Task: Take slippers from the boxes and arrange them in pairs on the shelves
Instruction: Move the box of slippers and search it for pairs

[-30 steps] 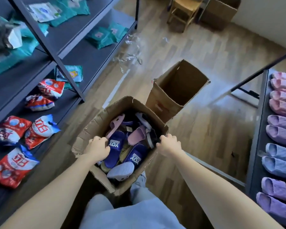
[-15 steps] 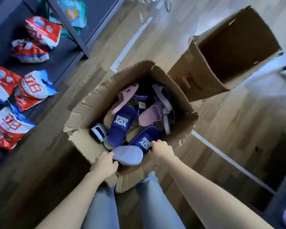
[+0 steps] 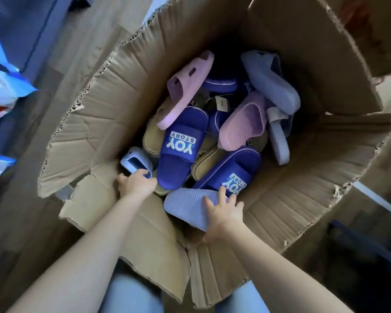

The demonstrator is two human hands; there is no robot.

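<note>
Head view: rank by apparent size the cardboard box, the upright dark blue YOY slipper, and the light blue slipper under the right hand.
1. cardboard box, largest by far.
2-3. dark blue YOY slipper and light blue slipper: similar; the light blue one is nearer the camera and partly covered by the right hand, so unranked.

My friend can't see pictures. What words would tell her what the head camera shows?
Two bare hands reach into a big cardboard box full of mixed slippers: the left hand grips a light blue slipper and the right hand rests on another pale blue one lying sole up. Dark blue slippers, pink ones and tan ones lie jumbled deeper inside.
</note>
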